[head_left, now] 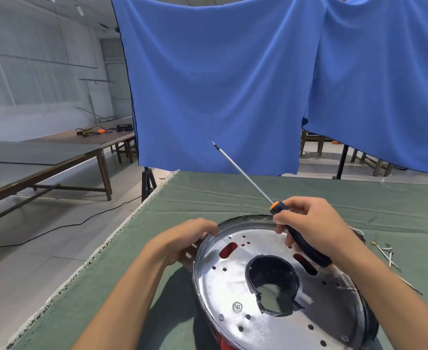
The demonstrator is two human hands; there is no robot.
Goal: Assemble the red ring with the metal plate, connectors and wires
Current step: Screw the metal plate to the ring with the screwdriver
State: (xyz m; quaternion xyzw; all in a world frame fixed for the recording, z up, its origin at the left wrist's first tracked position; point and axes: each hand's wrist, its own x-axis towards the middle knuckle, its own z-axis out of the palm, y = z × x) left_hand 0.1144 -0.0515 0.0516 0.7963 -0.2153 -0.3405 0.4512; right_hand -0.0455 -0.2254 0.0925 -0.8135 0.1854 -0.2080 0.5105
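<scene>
Head view, looking down over a workbench draped in green cloth (233,195). Centre-low: a shiny round metal plate (233,279), tilted, dotted with small holes and two oblong slots showing red beneath. Seated in a red ring (223,343), only a sliver of it visible at the bottom edge. Black collar (252,274) around the plate's big central opening, a short white tube (306,299) poking out at its lower right.

Left hand (190,241) at the plate's upper-left rim, fingers curled over the edge and gripping it, thumb side hidden behind the rim. Right hand (314,228) wrapped around the dark handle of a screwdriver (298,238), thumb and forefinger pinching near the orange collar, lower fingers folded round the grip. Shaft slanting up and to the left, tip in the air against the blue curtain (233,84), well clear of the plate.

A few loose wires (388,253) with pale ends on the cloth just to the right of the right wrist; connectors not clearly distinguishable among them.

Beyond the bench, at left: long brown tables (56,157), one carrying a black cable with an orange piece (91,131). A black cord (56,227) trailing across the tiled floor.
</scene>
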